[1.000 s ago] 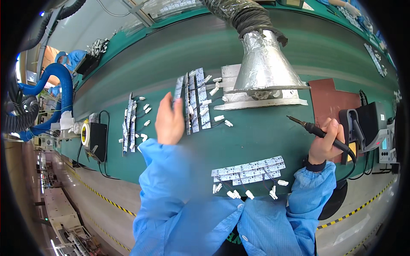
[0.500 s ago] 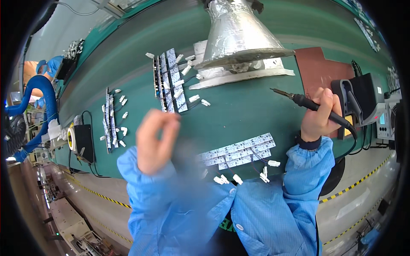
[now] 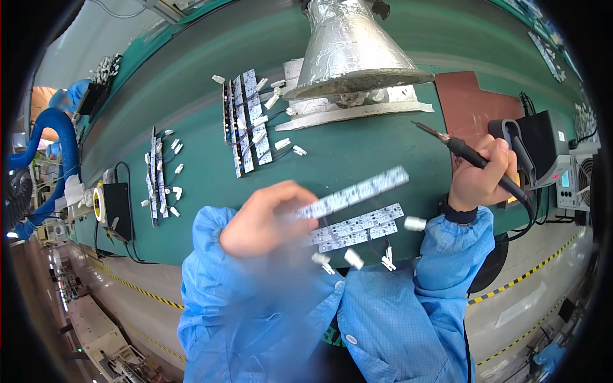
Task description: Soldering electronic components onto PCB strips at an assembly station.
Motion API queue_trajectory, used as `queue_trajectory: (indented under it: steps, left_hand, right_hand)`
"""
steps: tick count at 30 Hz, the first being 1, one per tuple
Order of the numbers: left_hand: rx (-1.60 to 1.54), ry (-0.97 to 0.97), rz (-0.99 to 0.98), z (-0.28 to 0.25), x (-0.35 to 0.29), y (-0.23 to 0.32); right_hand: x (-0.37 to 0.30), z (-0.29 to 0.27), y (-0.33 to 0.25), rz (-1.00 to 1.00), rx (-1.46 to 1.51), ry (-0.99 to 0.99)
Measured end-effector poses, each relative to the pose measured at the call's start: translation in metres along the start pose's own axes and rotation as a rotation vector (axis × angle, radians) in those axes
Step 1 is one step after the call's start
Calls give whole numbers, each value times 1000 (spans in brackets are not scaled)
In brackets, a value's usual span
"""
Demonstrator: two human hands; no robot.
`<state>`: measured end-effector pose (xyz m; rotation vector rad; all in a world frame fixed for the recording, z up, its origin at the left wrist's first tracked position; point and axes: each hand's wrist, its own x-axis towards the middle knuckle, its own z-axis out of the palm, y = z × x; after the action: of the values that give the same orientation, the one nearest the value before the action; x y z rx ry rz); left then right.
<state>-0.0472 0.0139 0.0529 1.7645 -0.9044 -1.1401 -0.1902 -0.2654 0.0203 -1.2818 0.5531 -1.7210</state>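
Observation:
My left hand is blurred and grips one end of a long white circuit strip, lifted above the green bench. Just below it lie more white strips near the front edge, with small white connectors beside them. My right hand holds a black soldering iron, tip pointing up-left, cable trailing to the right. Both sleeves are blue.
A silver foil-wrapped extraction hood hangs over the bench middle. Rows of strips with wired connectors lie behind my left hand, another row further left. A brown mat and black soldering station sit right. A black box sits at the left edge.
My left hand came back from the far row of strips toward me and now holds a strip lifted over the near pile. My right hand stays put with the iron.

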Motion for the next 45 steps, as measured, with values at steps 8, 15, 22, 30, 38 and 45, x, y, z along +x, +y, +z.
queue_trajectory:
  steps: [8, 15, 22, 30, 38, 45]
  left_hand:
    - [-293, 195, -6, 27, 49, -19]
    - [-29, 382, 165, 39, 51, -29]
    - [44, 424, 176, 39, 50, -28]
    - [80, 461, 208, 41, 51, -25]
    - [83, 474, 216, 42, 51, -25]
    - [97, 477, 230, 42, 51, -27]
  right_hand:
    - [-17, -3, -3, -134, 44, -124]
    - [-57, 6, -33, -263, -16, -739]
    - [-65, 13, -33, -236, -15, -840]
    - [-67, 15, -30, -239, -11, -822]
    - [-66, 16, -29, -246, 13, -848]
    - [-67, 17, -29, -249, 19, -836]
